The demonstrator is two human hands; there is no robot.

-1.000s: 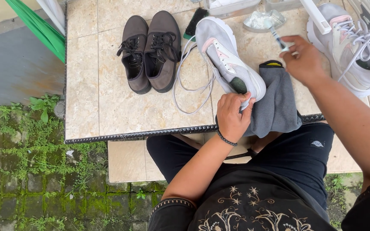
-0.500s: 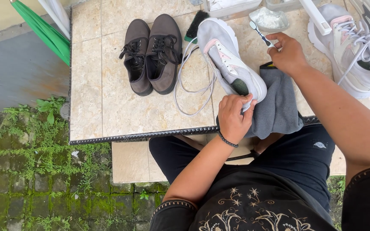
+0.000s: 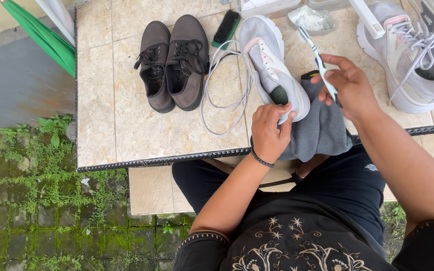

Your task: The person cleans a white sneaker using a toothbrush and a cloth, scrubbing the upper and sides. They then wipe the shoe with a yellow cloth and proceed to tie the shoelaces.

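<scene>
A light grey sneaker [image 3: 267, 55] with pink trim lies on the tiled ledge [image 3: 126, 125], its heel resting on a grey cloth [image 3: 322, 130]. My left hand [image 3: 269, 130] grips the sneaker's heel. My right hand [image 3: 350, 88] holds a blue and white toothbrush [image 3: 315, 52], bristle end pointing away, above the cloth just right of the sneaker. A loose grey lace [image 3: 222, 90] lies to the sneaker's left.
A pair of brown lace-up shoes [image 3: 174, 62] sits at the left. A green-backed brush [image 3: 225, 28] lies behind the sneaker, beside a small dish of white powder [image 3: 311, 19]. Another grey sneaker [image 3: 413, 60] stands at the right. Mossy paving [image 3: 36, 200] lies below.
My right hand has drawn back from the powder dish toward me with the toothbrush. My left hand keeps its hold on the sneaker's heel.
</scene>
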